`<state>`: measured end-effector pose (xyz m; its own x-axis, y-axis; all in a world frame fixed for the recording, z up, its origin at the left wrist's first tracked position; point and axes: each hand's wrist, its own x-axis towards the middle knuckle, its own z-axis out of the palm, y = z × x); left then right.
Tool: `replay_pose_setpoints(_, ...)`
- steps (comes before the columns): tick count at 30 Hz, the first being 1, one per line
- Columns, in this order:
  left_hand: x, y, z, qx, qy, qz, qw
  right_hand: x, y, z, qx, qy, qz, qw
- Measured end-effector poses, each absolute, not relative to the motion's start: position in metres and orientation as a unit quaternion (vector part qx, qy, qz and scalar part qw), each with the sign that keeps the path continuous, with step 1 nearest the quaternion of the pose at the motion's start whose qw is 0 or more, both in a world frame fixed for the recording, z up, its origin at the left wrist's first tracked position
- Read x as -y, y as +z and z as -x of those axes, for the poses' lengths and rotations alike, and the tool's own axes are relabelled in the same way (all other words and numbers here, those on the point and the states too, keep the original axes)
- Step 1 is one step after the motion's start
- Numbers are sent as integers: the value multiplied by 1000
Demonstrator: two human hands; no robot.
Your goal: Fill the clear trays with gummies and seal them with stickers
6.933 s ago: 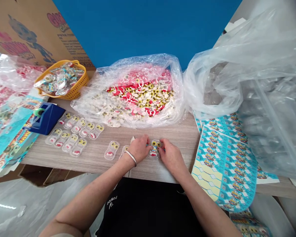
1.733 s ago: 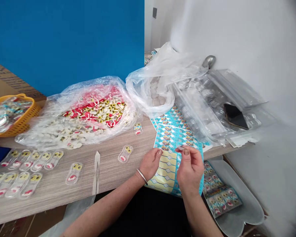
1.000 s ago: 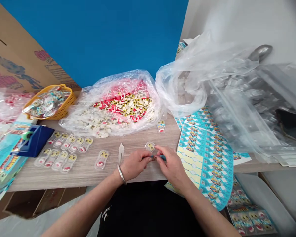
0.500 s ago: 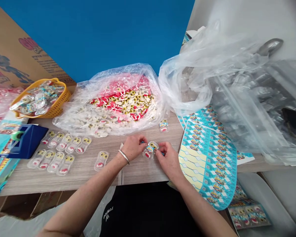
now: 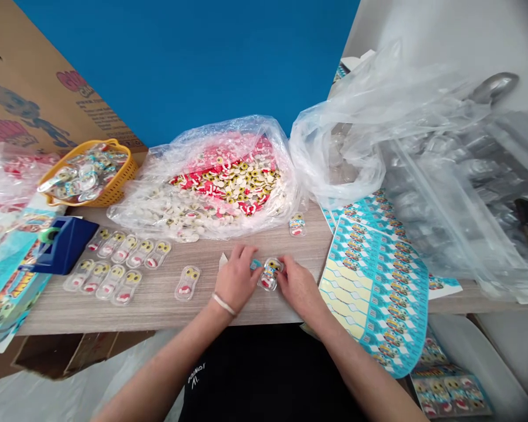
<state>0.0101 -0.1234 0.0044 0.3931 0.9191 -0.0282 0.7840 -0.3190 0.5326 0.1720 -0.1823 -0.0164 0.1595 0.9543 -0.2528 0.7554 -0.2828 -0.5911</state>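
A small clear plastic case (image 5: 269, 282) with yellow-green eye pieces and a red-and-white piece inside stands over the table between my hands. A printed blue label lies across its middle, and the label's blue end (image 5: 255, 265) sticks out on the left. My right hand (image 5: 301, 288) grips the case's right side between thumb and fingers. My left hand (image 5: 237, 278) is at the label's blue end, thumb and index finger around it; its fingertips are slightly blurred. Left of my left hand lies an unlabelled filled case (image 5: 187, 283). Another labelled case (image 5: 297, 224) lies behind my right hand.
Rows of filled cases (image 5: 124, 249) lie at left beside a blue tape dispenser (image 5: 66, 243). Behind are a yellow basket (image 5: 117, 186) of labelled cases and a clear bag (image 5: 158, 217) of loose pieces. Label sheets (image 5: 378, 293) and plastic bags (image 5: 440, 193) occupy the right.
The case has turned more upright, with the label across its middle. My left hand has shifted down and left, its fingers now pointing forward. The whole view has moved slightly.
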Motion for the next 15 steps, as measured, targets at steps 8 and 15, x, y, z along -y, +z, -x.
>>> replay_pose_setpoints(8, 235, -2, 80, -681, 124, -429, 580, 208, -10, -123, 658, 361, 648, 128)
replay_pose_setpoints(15, 250, -17, 63, -658, 288, -129, 684, 215, -6, -93, 708, 407, 564, 124)
